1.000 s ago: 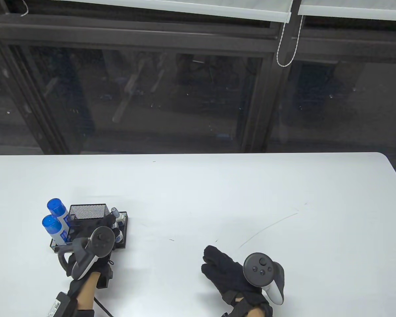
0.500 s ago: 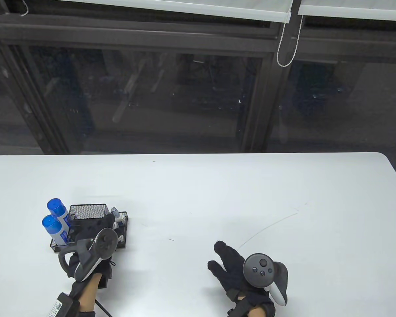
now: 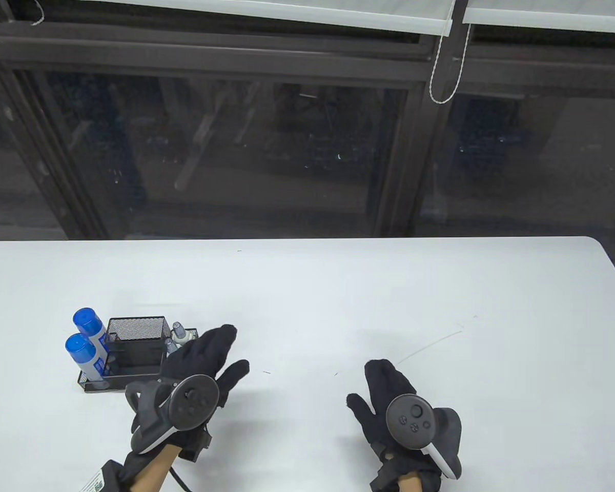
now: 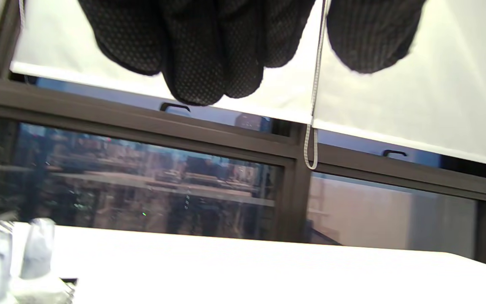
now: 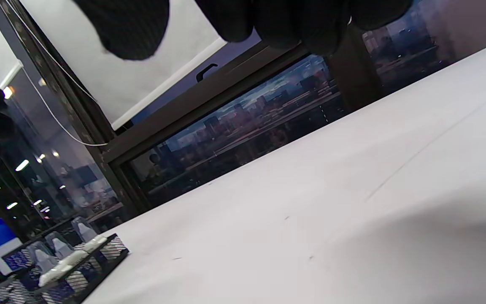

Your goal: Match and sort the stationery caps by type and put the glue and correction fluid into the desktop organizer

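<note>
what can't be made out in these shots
- Front right tray of the organizer: in the table view the left hand covers it, so how many correction fluid bottles it holds is unclear.
- Same bottles in the left wrist view: blurred and cut by the left edge.
- Labels on the glue sticks: too small to read.
- Right hand: its palm side is hidden beneath the tracker.

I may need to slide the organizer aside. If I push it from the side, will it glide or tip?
The organizer is low, wide black mesh, so it probably slides rather than tips. It looks light, and the table is smooth, so a small push may send it skating. The two upright glue bottles stand tall at its left end and may wobble or topple.
</note>
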Action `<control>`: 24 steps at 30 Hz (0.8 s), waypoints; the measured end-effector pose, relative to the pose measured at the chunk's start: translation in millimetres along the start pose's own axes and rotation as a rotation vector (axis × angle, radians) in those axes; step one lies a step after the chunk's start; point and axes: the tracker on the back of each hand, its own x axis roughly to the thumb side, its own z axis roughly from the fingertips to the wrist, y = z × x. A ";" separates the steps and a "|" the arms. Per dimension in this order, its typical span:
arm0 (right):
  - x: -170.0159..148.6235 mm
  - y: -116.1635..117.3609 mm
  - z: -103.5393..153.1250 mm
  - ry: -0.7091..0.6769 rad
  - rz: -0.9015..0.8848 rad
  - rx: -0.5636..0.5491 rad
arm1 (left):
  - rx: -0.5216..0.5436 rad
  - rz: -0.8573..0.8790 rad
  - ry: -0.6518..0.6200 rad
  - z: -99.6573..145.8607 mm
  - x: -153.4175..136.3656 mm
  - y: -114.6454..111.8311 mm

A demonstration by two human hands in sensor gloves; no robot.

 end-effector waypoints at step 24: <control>-7.7 26.8 -8.2 0.053 0.111 0.122 | -0.107 -0.040 0.033 40.8 -13.0 -61.8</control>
